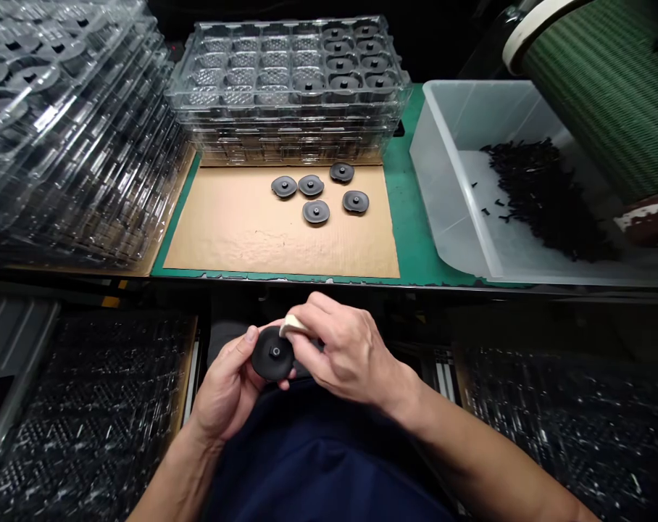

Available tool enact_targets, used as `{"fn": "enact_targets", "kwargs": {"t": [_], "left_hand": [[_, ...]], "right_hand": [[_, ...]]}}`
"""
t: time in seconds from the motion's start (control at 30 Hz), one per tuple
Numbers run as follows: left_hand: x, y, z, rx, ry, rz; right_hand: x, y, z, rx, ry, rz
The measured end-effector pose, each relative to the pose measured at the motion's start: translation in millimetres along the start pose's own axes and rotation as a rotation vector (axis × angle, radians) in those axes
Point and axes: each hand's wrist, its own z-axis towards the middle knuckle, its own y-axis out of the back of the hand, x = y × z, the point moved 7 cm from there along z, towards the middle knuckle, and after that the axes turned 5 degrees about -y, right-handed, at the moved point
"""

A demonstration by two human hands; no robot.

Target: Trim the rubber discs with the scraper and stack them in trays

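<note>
Below the table's front edge, my left hand (228,388) holds a round black disc (273,355) with a small raised hub, its face turned up and the thumb on its rim. My right hand (343,348) pinches a small cream-coloured pad (293,326) against the upper right edge of that disc. Several similar black discs (316,212) lie on a brown cardboard sheet (225,225) beyond my hands. Behind them stands a stack of clear trays (242,101), whose top tray carries black discs in its right-hand compartments.
A tall stack of clear trays (73,145) stands at the left. On the right, a translucent bin (448,196) holds many small dark parts (540,188), beneath a green ribbed cylinder (595,80). More trays (90,413) lie low at the left, others (568,413) low at the right.
</note>
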Motion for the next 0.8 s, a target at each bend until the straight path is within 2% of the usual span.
{"fn": "enact_targets", "kwargs": {"t": [0.07, 0.2, 0.27, 0.33, 0.43, 0.5, 0.6, 0.63, 0.73, 0.8], "left_hand": [[1, -2.5, 0, 0.027, -0.008, -0.007], [-9, 5.2, 1, -0.111, -0.144, -0.063], [-11, 7.6, 1, -0.135, -0.17, -0.053], [-8, 4.0, 1, -0.063, -0.132, -0.026], [-2, -4.9, 1, 0.083, -0.045, -0.012], [-3, -3.4, 1, 0.072, -0.055, -0.028], [-7, 6.2, 3, -0.01, -0.109, -0.024], [-6, 7.4, 3, 0.0, -0.096, -0.009], [0, 4.1, 2, 0.109, -0.011, 0.018], [-2, 3.4, 0, 0.104, -0.047, 0.013]], "right_hand": [[1, 2, 1, -0.043, 0.011, -0.044], [-4, -2, -3, -0.043, -0.083, 0.029], [-6, -6, -5, -0.02, -0.111, 0.067], [-5, -4, -6, -0.042, -0.069, 0.055], [5, -1, -5, -0.089, 0.123, 0.015], [7, 0, -4, -0.103, 0.161, 0.02], [-2, 0, -3, -0.111, 0.03, 0.053], [-2, -1, -3, -0.102, 0.034, 0.053], [11, -4, -7, -0.095, 0.203, 0.001], [11, -3, -7, -0.142, 0.191, -0.006]]}}
